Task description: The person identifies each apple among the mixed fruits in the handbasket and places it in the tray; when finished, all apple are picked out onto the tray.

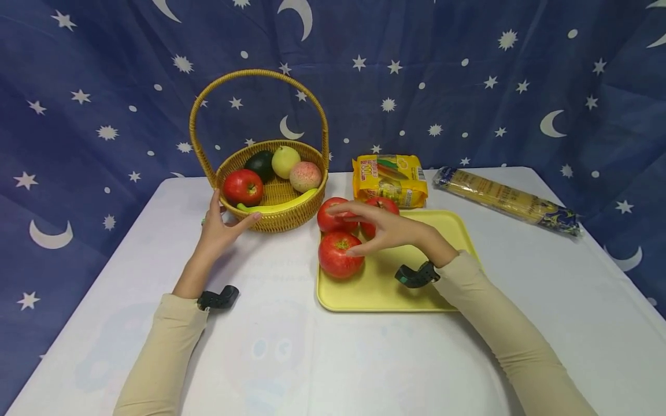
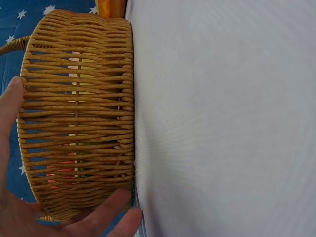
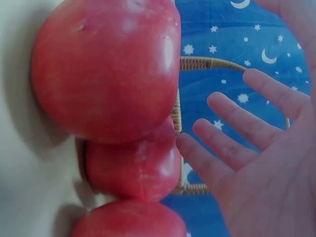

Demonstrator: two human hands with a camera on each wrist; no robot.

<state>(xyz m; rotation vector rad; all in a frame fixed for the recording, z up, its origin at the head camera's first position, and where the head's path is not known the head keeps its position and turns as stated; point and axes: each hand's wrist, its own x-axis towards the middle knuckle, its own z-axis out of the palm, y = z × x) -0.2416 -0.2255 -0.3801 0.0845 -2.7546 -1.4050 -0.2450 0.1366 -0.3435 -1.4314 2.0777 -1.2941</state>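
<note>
My left hand (image 1: 215,232) rests against the near left side of a wicker basket (image 1: 287,218), thumb and fingers spread; the left wrist view shows its fingertips at the weave (image 2: 79,106). Inside the basket are a red apple (image 1: 243,188), a dark green avocado-like fruit (image 1: 262,166), a pale yellow-green pear (image 1: 285,160), a pinkish peach (image 1: 305,177) and a banana (image 1: 283,205). Over the yellow tray (image 1: 395,289), my right hand (image 1: 387,227) hovers with fingers extended, holding nothing. Beneath and beside it sit three red apples (image 1: 337,261), clustered at the tray's left side.
Behind the tray stands a yellow food package (image 1: 390,180). A long clear-wrapped pack of noodles (image 1: 507,198) lies at the back right of the white table (image 1: 270,358). A blue cloth with moons and stars (image 1: 416,81) hangs behind.
</note>
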